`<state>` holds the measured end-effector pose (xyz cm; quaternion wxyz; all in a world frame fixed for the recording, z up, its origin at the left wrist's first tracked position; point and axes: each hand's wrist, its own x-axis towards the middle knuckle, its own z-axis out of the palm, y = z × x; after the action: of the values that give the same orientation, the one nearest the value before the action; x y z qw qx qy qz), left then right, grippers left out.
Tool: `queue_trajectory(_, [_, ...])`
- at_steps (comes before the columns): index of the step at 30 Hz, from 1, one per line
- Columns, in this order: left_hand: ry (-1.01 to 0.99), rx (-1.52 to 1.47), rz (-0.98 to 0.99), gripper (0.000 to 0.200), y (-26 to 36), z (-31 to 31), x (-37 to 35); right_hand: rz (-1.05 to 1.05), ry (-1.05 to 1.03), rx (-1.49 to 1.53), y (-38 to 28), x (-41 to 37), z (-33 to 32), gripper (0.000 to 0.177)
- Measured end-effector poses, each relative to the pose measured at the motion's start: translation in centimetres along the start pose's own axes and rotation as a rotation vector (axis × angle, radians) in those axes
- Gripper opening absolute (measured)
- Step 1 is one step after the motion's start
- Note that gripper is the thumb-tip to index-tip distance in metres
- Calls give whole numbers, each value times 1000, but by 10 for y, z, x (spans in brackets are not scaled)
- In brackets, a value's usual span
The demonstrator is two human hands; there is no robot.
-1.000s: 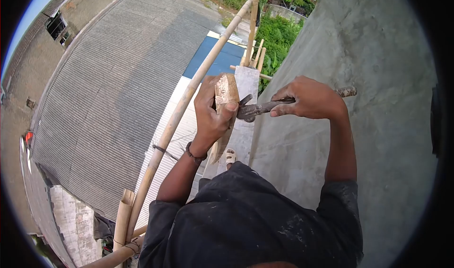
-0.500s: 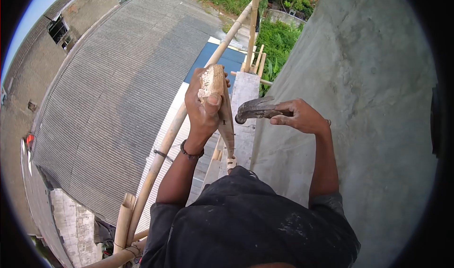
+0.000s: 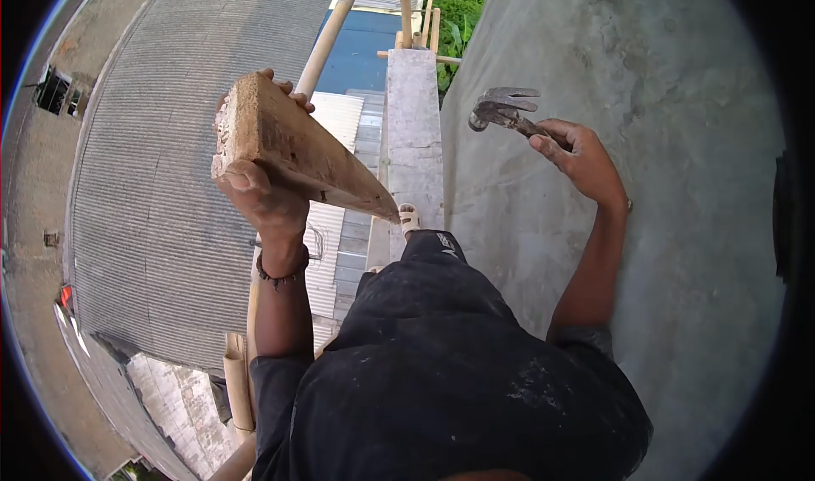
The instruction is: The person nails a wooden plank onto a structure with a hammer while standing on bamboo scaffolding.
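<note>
My left hand [image 3: 270,201] is wrapped round the upper end of a long wooden plank [image 3: 314,150], its thumb on the near edge of the rough, chipped end. The plank slants down toward my sandalled foot [image 3: 408,218]. On the right, my right hand [image 3: 581,157] grips the handle of a claw hammer [image 3: 507,112]. The hammer's head points left, in front of the grey wall, apart from the plank.
A narrow walkway board [image 3: 414,133] runs ahead beside the grey wall [image 3: 679,226]. Bamboo poles [image 3: 331,35] stand along the left, with a corrugated roof [image 3: 187,158] below. A blue sheet [image 3: 361,52] and greenery lie farther ahead.
My left hand and the plank's upper end have moved left, showing more of its broad side. My right hand has moved right with the hammer, now higher and farther from the plank.
</note>
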<state>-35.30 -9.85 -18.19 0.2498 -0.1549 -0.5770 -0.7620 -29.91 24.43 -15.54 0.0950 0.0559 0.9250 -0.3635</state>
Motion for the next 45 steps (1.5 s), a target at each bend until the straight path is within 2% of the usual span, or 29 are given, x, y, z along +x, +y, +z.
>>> queue_trajectory(2, [3, -21, -89, 107, 14, -4, -1, 29, -19, -13, 7, 3, 5, 40])
queue_trajectory(3, [-6, -40, -130, 109, 19, -5, 0, -24, -2, -26, 9, 6, 6, 40])
queue_trajectory(4, [-4, -34, -129, 109, 22, -8, -1, -76, 12, -41, 12, 9, 8, 39])
queue_trajectory(7, [-31, -39, -158, 115, 29, -18, -2, -35, 28, -33, 19, 14, 13, 39])
queue_trajectory(15, [-1, 14, -117, 116, 36, -18, -5, -40, 101, 20, 28, 18, 22, 39])
queue_trajectory(16, [33, 46, -86, 110, 36, -15, -4, -40, 128, 30, 29, 21, 25, 40])
queue_trajectory(18, [-44, 142, 19, 100, 40, -16, 8, -30, 117, 38, 30, 24, 34, 38])
queue_trajectory(20, [-64, 126, 7, 97, 47, -14, 15, -85, 143, 143, 30, 27, 54, 40])
queue_trajectory(24, [-84, 93, 83, 91, 58, -14, 31, -85, -53, 635, 0, 22, 104, 45])
queue_trajectory(26, [-112, 64, 116, 83, 67, -10, 39, -193, -131, 810, -13, 24, 136, 42])
queue_trajectory(28, [-113, 49, 172, 78, 76, -5, 50, -255, -222, 822, -37, 20, 152, 36])
queue_trajectory(30, [-136, -35, 205, 65, 84, -1, 58, -352, -173, 862, -36, 27, 183, 33])
queue_trajectory(31, [-125, -31, 229, 65, 89, 0, 59, -391, -150, 885, -34, 29, 195, 33])
queue_trajectory(33, [5, 202, 191, 82, 98, 2, 63, -305, -183, 876, -48, 23, 196, 37])
queue_trajectory(34, [15, 206, 212, 82, 100, 4, 66, -324, -114, 826, -48, 24, 205, 45])
queue_trajectory(35, [30, 194, 239, 78, 100, 7, 70, -338, -120, 822, -50, 23, 208, 45])
queue_trajectory(37, [43, 165, 287, 70, 98, 11, 78, -220, -26, 929, -51, 21, 212, 46])
queue_trajectory(41, [-120, 26, 213, 74, 100, 16, 101, -179, 47, 995, -30, 23, 222, 47])
queue_trajectory(43, [-133, 32, 193, 75, 102, 24, 114, -113, 97, 965, -23, 18, 220, 44])
queue_trajectory(45, [-91, -81, 235, 54, 105, 36, 127, -75, 110, 984, -26, 15, 212, 43])
